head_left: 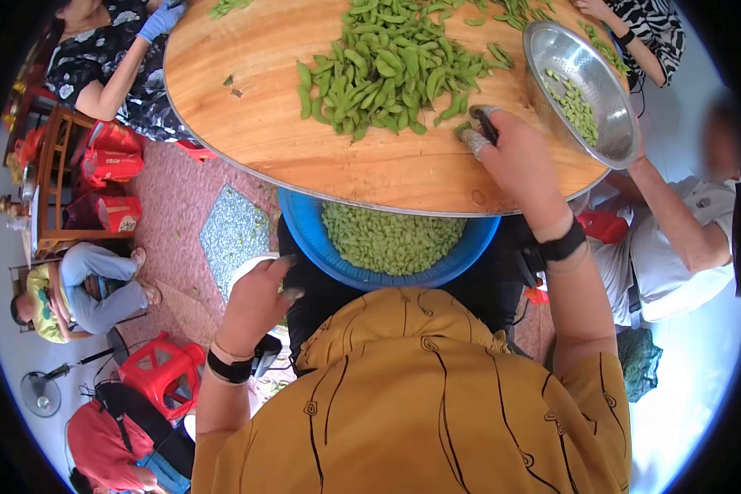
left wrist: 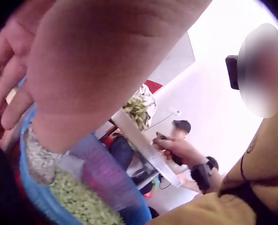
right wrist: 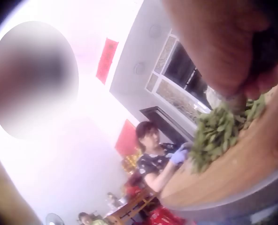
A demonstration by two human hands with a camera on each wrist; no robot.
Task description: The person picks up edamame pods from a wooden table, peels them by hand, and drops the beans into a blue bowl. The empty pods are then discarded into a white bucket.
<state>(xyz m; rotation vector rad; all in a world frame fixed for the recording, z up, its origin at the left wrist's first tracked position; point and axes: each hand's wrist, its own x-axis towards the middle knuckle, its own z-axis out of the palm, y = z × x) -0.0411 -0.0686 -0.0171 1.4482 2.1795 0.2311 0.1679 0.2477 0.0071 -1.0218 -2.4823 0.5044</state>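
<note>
My right hand (head_left: 519, 160) is over the table's near right part, its wrapped fingertips pinching a green soybean pod (head_left: 463, 128) at the edge of the pile. A dark patch shows between those fingers. My left hand (head_left: 259, 296) hovers beside the left rim of a blue basin (head_left: 303, 240), thumb and forefinger apart with nothing between them. Its thumb wears a greyish wrap (left wrist: 41, 161). Shelled green soybeans (head_left: 391, 239) fill much of the basin, which sits at my lap under the table edge. Soybean pods (head_left: 379, 70) are heaped on the round wooden table (head_left: 247, 107).
A perforated metal colander (head_left: 543, 99) holding some shelled beans tilts at the table's right edge. A person in blue gloves (head_left: 163, 20) sits far left, another person (head_left: 683, 239) at right. Red stools (head_left: 163, 375) stand on the floor at left.
</note>
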